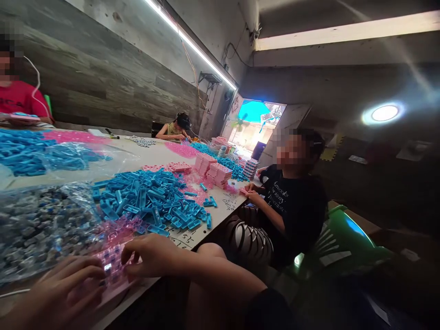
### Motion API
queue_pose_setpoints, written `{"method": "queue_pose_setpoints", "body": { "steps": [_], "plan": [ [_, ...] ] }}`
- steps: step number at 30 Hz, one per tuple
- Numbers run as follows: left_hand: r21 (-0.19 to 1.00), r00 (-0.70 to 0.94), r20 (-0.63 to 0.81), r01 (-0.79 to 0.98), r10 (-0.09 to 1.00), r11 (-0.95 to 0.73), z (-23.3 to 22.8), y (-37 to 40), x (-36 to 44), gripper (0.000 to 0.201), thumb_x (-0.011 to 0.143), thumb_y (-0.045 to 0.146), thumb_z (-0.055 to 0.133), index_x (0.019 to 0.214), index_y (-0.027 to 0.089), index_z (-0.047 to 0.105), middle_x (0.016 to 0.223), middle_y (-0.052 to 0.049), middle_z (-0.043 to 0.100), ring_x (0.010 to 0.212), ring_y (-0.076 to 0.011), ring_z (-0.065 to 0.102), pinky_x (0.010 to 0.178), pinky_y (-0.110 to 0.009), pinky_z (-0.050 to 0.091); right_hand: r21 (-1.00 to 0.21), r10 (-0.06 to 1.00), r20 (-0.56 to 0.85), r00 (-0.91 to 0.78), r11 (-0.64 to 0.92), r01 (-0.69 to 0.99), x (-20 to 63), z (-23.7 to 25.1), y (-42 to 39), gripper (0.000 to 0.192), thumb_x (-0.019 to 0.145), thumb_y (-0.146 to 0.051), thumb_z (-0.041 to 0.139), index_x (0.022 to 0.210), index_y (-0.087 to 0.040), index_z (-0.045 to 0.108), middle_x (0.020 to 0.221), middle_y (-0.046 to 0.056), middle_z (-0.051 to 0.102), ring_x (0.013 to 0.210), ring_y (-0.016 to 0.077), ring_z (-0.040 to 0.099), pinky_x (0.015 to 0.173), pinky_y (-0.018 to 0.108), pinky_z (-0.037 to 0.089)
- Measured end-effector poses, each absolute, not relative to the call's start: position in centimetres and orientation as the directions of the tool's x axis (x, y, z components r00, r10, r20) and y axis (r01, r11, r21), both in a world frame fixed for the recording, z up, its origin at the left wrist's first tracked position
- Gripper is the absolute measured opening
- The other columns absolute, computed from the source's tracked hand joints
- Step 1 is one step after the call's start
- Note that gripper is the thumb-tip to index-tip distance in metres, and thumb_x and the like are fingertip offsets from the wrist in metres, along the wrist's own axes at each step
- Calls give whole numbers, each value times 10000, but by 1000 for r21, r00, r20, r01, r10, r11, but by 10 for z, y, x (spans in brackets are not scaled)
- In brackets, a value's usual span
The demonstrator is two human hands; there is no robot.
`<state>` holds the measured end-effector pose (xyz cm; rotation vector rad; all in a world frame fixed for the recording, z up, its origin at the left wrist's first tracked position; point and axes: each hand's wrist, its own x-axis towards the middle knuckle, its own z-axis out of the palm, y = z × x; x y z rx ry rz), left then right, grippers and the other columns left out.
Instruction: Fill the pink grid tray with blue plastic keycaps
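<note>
Down at the near edge of the surface [220, 208], both hands work on a pink tray [115, 268]. The left hand [67, 291] lies over the tray's near left side, its fingers curled narrow against it; the right hand [154, 256] presses on the far right side, fingertips bent down onto the tray. Whether either hand pinches a small part I cannot tell, since the view is blurred there.

To do this step well, I judge the tray should lie flat and be steadied by one hand while the other seats pieces squarely into its cells, as the tray sits close to the surface's edge and could tip off.

Just left of the hands lies a clear bag [41, 224] full of small grey and blue parts. Beyond the tray a loose heap of blue pieces [151, 199] spreads over the surface, not contained. Farther off stand stacks of pink trays [215, 172], and another clear bag [65, 158] holds more blue pieces. A seated person in a black shirt [295, 206] works alongside.
</note>
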<state>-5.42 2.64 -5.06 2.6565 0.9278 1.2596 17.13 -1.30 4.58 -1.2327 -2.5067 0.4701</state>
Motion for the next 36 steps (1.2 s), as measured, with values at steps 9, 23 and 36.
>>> {"method": "queue_pose_setpoints", "body": {
  "steps": [9,23,36],
  "plan": [
    [305,544,624,491,560,-816,-45,32,-56,227,754,384,593,980,400,577,971,90,672,912,-235,617,735,-380,519,-398,807,150,-571,578,713,171,41,-9,125,756,-233,629,870,-191,604,807,-29,641,754,101,607,652,163,410],
    [443,591,373,564,716,-697,8,-8,-40,410,729,485,660,983,184,545,1003,-73,605,965,-245,527,841,-366,428,-379,687,438,-580,726,574,154,22,-12,174,708,-132,655,865,-187,607,850,21,651,834,161,583,764,250,431],
    [486,579,400,523,711,-700,4,-6,-43,85,782,250,610,832,197,567,938,-39,603,950,-209,507,843,-337,407,-256,571,432,-698,820,513,153,22,-10,95,764,-151,651,847,-193,673,861,33,686,859,169,575,808,281,445]
  ]
}}
